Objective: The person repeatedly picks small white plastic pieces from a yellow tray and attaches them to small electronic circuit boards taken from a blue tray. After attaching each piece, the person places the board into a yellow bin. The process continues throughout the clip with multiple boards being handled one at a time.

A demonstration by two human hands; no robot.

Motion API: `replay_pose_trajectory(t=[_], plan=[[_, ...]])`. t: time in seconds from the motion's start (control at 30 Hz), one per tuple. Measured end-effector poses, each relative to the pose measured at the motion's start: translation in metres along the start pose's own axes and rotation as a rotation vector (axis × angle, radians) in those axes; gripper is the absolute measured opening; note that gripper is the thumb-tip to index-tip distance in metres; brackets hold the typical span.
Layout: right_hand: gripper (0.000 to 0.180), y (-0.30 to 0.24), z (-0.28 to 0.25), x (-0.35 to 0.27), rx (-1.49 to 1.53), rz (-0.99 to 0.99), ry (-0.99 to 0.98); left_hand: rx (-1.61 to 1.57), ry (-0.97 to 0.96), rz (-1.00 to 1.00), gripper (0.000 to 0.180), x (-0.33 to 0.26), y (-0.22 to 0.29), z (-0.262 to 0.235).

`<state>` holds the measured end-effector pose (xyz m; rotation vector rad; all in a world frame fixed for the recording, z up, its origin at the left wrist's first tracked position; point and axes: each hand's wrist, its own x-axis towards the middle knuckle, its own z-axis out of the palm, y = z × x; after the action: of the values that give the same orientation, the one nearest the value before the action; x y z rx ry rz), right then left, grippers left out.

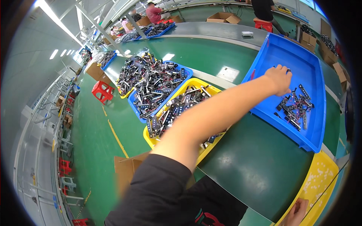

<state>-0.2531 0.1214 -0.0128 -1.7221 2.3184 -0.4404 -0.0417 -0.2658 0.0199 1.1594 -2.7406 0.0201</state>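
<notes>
My left arm stretches across to the blue tray [264, 56] on the right. Over that tray my left hand [279, 80] is closed, its fingers curled down; a small dark bit shows by the fingertips, but what it belongs to is unclear. Beside and below the hand, a loose pile of small black electronic parts [296, 109] with thin wires lies in the tray. At the lower right my right hand [297, 214] is at the edge of a yellow tray [327, 165] scattered with small white pieces. Its fingers are bent, and what they hold, if anything, is hidden.
A yellow tray [151, 141] and a blue tray [132, 98], heaped with similar black parts, stand left of my arm. An open cardboard box [124, 169] is below them. A red stool [102, 92] stands on the green floor. Beyond, people sit along a conveyor [211, 31].
</notes>
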Motion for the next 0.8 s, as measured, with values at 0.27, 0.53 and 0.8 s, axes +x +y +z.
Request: replay_pose_trajectory(t=[0.27, 0.53, 0.8], plan=[[0.014, 0.022, 0.02, -0.005, 0.251, 0.058, 0.098, -0.153, -0.23, -0.056, 0.074, 0.019, 0.069, 0.048], [0.011, 0.006, 0.011, 0.004, 0.242, 0.149, 0.242, -0.436, -0.047, 0.222, 0.02, 0.029, 0.032, 0.061], [0.015, 0.01, -0.004, -0.003, 0.134, 0.059, 0.384, -0.683, 0.279, -0.146, 0.018, -0.01, 0.051, 0.009]])
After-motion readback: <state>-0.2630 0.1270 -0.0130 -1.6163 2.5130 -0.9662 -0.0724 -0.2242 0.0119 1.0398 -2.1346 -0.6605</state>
